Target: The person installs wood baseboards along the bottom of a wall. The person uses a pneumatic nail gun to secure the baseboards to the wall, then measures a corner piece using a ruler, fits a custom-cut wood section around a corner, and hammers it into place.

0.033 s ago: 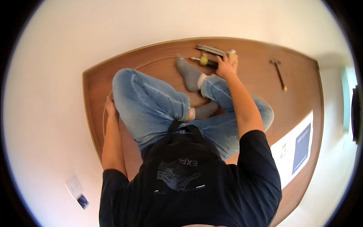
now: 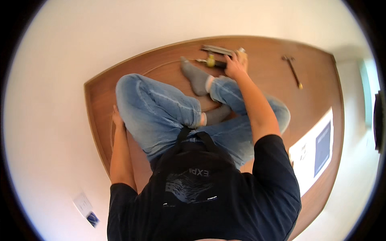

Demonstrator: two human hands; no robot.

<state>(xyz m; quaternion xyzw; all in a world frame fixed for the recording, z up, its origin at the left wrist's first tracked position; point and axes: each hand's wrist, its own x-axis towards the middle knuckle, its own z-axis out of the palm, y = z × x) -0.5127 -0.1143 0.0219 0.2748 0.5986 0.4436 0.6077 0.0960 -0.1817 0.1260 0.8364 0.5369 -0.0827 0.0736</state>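
Observation:
My right hand [image 2: 237, 66] is closed on a nail gun [image 2: 218, 50], a tool with a long metal magazine, a dark body and a yellow part, lying by my grey-socked left foot [image 2: 195, 76]. A thin hose [image 2: 165, 64] runs leftward from the tool's fitting across the wooden floor. My left hand [image 2: 117, 117] is down beside my bent left knee, near the baseboard and that hose; one finger shows stretched out, while the others are partly hidden. I sit cross-legged in jeans and a black T-shirt.
A hammer [image 2: 294, 72] lies on the floor to the right. Below it are white sheets [image 2: 301, 176] with a dark printed rectangle, in bright light. Pale walls rise around the wood floor [image 2: 313, 100]. A small white card [image 2: 83, 205] is at the lower left.
The view has shifted slightly, so the floor, tool and hammer appear a little higher and further left. My right hand still holds the nail gun.

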